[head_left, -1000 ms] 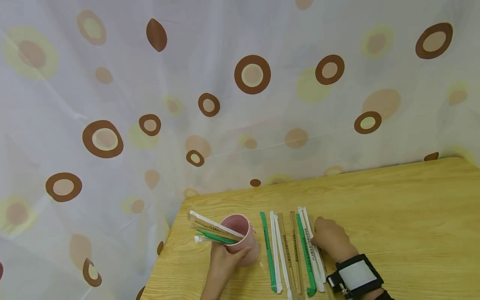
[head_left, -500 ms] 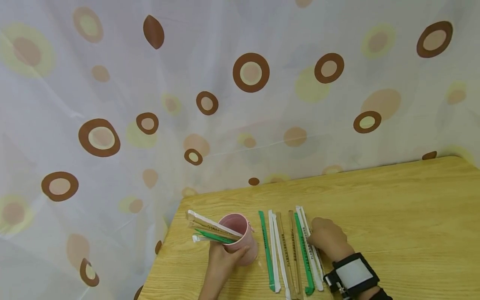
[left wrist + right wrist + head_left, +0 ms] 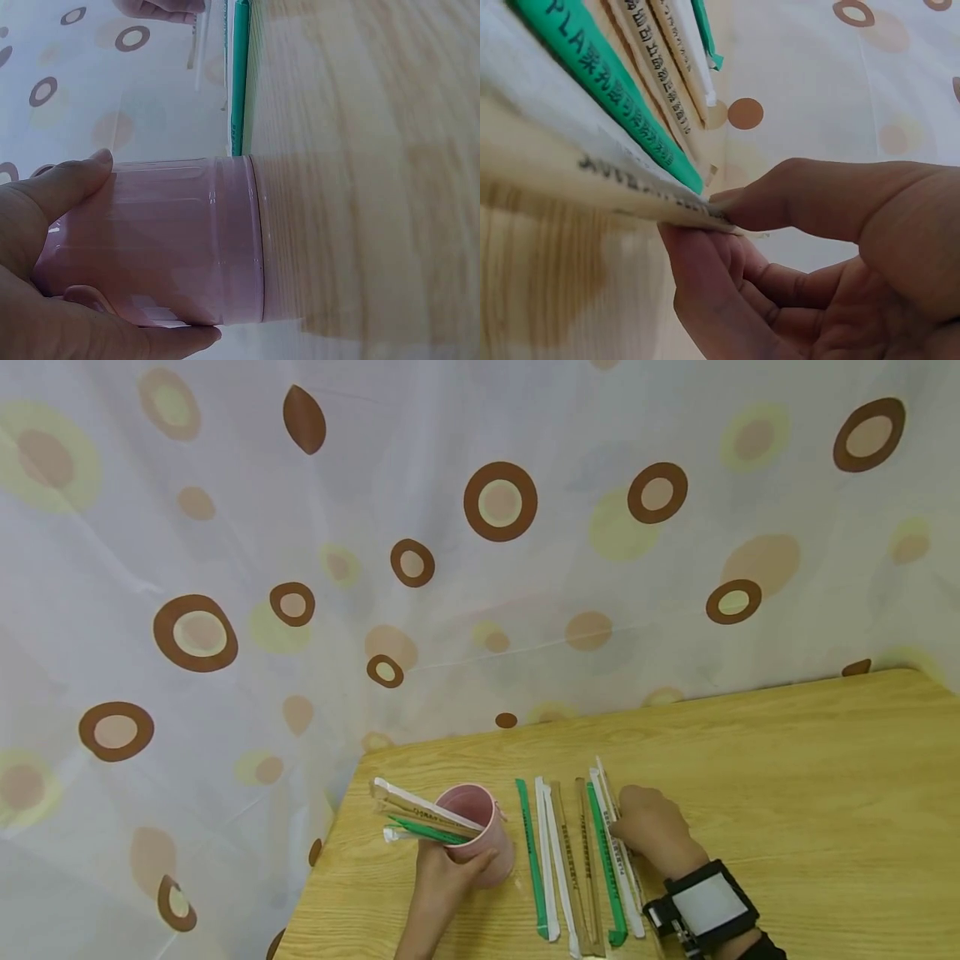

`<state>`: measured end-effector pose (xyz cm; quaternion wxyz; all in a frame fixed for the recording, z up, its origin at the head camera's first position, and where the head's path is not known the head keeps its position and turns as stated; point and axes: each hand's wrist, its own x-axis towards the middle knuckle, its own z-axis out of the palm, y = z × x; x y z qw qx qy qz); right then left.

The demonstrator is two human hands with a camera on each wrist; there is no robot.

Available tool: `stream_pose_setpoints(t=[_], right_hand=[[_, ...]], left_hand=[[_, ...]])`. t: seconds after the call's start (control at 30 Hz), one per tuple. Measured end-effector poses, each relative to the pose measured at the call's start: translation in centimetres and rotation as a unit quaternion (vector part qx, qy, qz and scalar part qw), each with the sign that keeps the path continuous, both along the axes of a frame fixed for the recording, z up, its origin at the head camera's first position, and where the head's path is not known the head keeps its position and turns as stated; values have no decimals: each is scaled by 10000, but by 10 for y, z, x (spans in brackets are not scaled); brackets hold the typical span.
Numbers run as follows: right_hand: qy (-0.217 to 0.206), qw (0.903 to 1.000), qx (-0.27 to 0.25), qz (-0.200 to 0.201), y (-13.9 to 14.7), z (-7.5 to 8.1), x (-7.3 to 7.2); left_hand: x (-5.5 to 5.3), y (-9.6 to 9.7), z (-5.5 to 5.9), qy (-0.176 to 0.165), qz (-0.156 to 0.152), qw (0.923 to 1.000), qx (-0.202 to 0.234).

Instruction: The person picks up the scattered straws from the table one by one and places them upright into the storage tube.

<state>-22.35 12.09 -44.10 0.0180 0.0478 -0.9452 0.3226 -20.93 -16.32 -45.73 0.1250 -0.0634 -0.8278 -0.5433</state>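
Note:
My left hand [image 3: 442,885] grips the side of a pink cup [image 3: 492,860], tilting slightly in the head view. Several paper-wrapped straws [image 3: 427,814] lean out of its mouth to the left. In the left wrist view, thumb and fingers wrap the cup [image 3: 157,240], whose base is against the table. My right hand [image 3: 656,831] is at the right end of a row of wrapped straws. Between thumb and forefinger it pinches a pale tan wrapped straw [image 3: 630,180] with dark print. A white-wrapped straw and a green-wrapped straw [image 3: 607,94] lie right beside it.
The row on the wooden table [image 3: 810,810] holds green [image 3: 532,860], white [image 3: 551,860] and brown wrapped straws [image 3: 585,868], lying roughly parallel between cup and right hand. Behind the table hangs a white curtain [image 3: 450,435] with brown rings. A strapped device [image 3: 708,906] sits on my right wrist.
The right hand has shifted slightly left and up, and the far end of the pinched straw pokes out farther beyond the row. The left hand keeps its grip on the cup.

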Motion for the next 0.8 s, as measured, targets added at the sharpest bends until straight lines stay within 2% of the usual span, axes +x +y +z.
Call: stream_pose_setpoints(t=[0.27, 0.53, 0.8], right_hand=[[95, 9999, -108, -34, 2, 5, 1], [-44, 9994, -293, -158, 2, 8, -1], [23, 9994, -335, 37, 7, 11, -4]], left_hand=[[1, 0, 1, 30, -97, 9999, 101], [-2, -1, 0, -63, -131, 9998, 116], [-1, -1, -2, -70, -95, 9999, 122]])
